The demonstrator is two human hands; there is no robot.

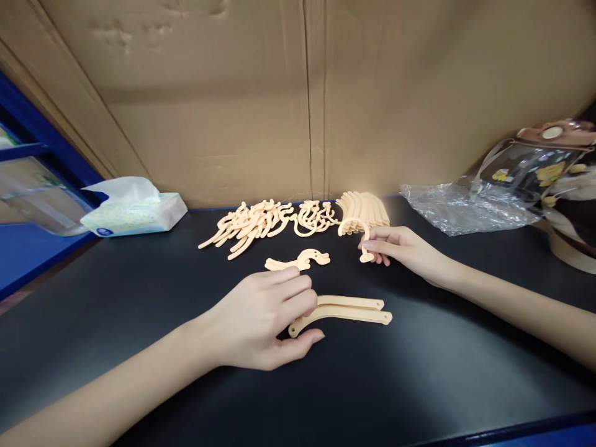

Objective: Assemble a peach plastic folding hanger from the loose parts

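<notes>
From my seat I read the left hand (265, 320) as curled loosely over the near end of two long peach strips (347, 309) that lie side by side on the black tabletop (419, 372), its fingertips on top and its thumb below; it looks like a light pinch on their left ends, though I cannot tell if the strips are lifted or only pressed flat. The right hand (395, 245), at about one o'clock from the left, is closed on a small curved hook piece (365, 245), which it takes from the fanned stack of curved pieces (363, 211) just behind it. Between the hands, at twelve o'clock from the left hand, a wavy piece (300, 259) lies alone, and a heap of tangled hook parts (261, 223) spreads at eleven o'clock. My worry is the stack: the hook looks to touch its front edge, so a quick pull could drag neighbours off and fan them across the table. The two strips are only caught at one end, so they could pivot or slide apart on the smooth top. At ten o'clock sits a tissue pack (135, 211), at two o'clock crumpled clear plastic (460, 208), both well apart from the work.
</notes>
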